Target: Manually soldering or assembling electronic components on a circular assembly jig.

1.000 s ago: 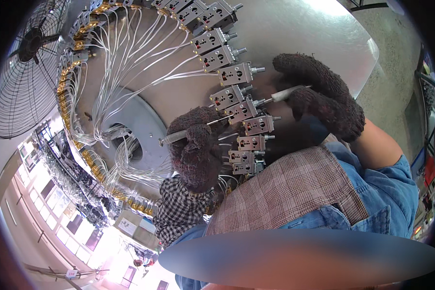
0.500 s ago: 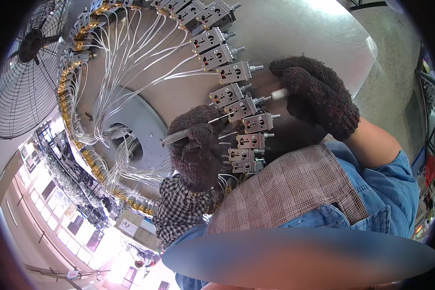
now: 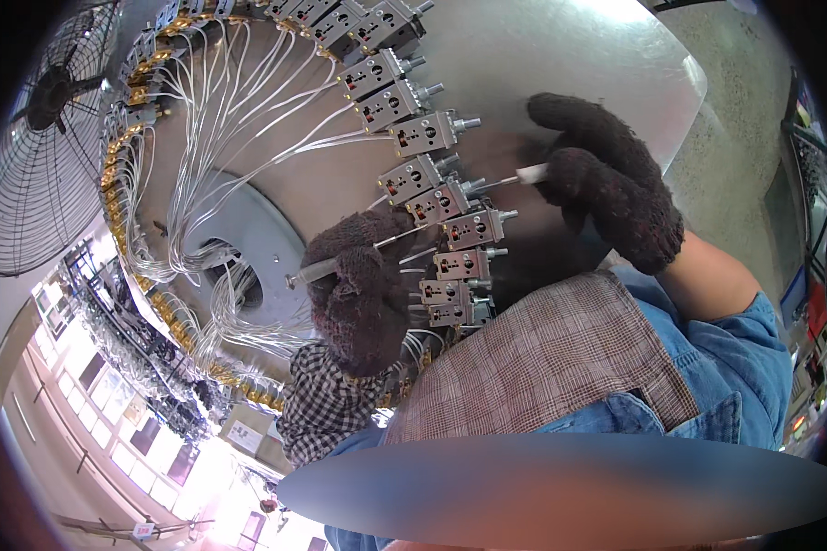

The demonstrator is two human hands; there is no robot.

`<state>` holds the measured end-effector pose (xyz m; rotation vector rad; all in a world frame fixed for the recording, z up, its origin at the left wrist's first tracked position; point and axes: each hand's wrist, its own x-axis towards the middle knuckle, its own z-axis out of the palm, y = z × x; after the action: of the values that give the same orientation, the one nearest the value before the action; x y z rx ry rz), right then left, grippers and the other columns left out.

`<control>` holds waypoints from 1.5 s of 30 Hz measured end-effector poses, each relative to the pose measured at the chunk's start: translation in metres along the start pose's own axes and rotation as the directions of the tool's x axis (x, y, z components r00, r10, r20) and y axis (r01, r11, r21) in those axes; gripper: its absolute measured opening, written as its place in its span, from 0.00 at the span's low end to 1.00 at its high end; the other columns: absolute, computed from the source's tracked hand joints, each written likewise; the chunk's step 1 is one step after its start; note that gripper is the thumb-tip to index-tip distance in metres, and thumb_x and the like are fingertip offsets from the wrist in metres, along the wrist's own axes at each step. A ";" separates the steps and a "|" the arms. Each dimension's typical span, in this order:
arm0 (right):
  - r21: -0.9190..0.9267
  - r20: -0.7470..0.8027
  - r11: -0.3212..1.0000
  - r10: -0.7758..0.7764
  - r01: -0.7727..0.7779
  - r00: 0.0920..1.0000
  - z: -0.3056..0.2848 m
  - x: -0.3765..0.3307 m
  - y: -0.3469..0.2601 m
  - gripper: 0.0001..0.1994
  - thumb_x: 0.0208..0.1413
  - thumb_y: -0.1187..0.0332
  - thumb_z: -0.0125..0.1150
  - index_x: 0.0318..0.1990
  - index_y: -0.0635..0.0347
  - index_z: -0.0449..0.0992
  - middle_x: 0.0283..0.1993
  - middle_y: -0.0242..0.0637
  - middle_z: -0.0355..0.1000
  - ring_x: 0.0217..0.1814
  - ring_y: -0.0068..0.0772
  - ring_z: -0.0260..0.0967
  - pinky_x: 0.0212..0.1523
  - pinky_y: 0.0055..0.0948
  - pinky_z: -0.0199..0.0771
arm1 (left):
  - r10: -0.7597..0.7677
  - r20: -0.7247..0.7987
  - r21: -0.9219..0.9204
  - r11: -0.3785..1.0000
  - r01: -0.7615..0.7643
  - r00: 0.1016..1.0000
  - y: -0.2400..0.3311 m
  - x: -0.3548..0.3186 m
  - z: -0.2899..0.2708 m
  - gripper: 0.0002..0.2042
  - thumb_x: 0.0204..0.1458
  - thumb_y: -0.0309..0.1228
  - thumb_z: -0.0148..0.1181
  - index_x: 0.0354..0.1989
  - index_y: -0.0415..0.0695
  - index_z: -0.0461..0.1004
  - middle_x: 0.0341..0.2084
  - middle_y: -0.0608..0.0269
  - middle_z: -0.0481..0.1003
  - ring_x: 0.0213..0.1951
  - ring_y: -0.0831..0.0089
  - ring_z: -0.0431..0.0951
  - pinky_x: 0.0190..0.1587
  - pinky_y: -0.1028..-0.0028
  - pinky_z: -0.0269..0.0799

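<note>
Hands, two, both in dark brown knitted gloves, at work on a large round metal fixture.

Left hand (image 3: 363, 294): clenched around a slim metal rod tool (image 3: 317, 269), whose silvery end sticks out to the left of the glove while a thin shaft runs up and right toward the row of grey switch units (image 3: 441, 202). Checked cuff (image 3: 326, 413) below the glove. Position matches the picture from half a second ago; no shift seen.

Right hand (image 3: 606, 188): grasping a small white-tipped tool (image 3: 530, 173) between thumb and fingers, its tip pointing left at the stems of the switch units, near the unit in mid-row. Against the earlier pictures, this hand sits a little higher and closer to the row, and the white tip lies nearer the unit stems than a second ago. Blue denim sleeve (image 3: 744, 349) behind the wrist.

Fixture: round metal disc (image 3: 560, 64), with switch units set around its rim in an arc from top centre down to the plaid apron (image 3: 542, 358). Bundles of white wires (image 3: 220, 119) run from the units inward; brass fittings (image 3: 119, 184) line the left arc.

Surroundings: wire-guarded fan (image 3: 37, 138) at far left.
</note>
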<state>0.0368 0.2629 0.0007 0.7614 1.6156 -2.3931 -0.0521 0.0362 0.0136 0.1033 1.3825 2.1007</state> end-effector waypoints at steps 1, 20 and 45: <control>-0.030 -0.042 0.999 0.013 -0.014 0.999 -0.003 -0.005 0.001 0.20 0.52 0.65 0.51 0.53 0.59 0.62 0.29 0.35 0.68 0.27 0.20 0.65 0.21 0.18 0.66 | -0.021 0.033 0.132 0.991 0.016 0.999 0.003 -0.001 -0.002 0.14 0.53 0.34 0.48 0.45 0.40 0.62 0.39 0.53 0.68 0.42 0.60 0.71 0.48 0.58 0.69; -0.082 -0.034 0.959 -0.275 0.272 0.961 0.005 -0.028 0.038 0.21 0.53 0.66 0.50 0.54 0.63 0.60 0.48 0.45 0.64 0.47 0.33 0.65 0.43 0.28 0.69 | -0.153 -0.071 0.097 0.982 0.160 0.986 -0.004 -0.007 0.004 0.20 0.51 0.46 0.50 0.39 0.39 0.63 0.35 0.56 0.68 0.37 0.66 0.72 0.38 0.69 0.72; -0.089 -0.086 0.970 -0.235 0.227 0.968 0.004 -0.023 0.028 0.22 0.47 0.70 0.56 0.52 0.59 0.62 0.45 0.45 0.67 0.42 0.39 0.69 0.39 0.31 0.72 | -0.010 0.078 0.076 0.997 0.004 0.997 -0.014 -0.008 -0.016 0.16 0.54 0.39 0.47 0.42 0.38 0.60 0.37 0.54 0.67 0.44 0.62 0.70 0.48 0.63 0.68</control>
<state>0.0667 0.2443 -0.0100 0.7200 1.9224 -2.4623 -0.0458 0.0230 -0.0035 0.2093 1.4130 2.0171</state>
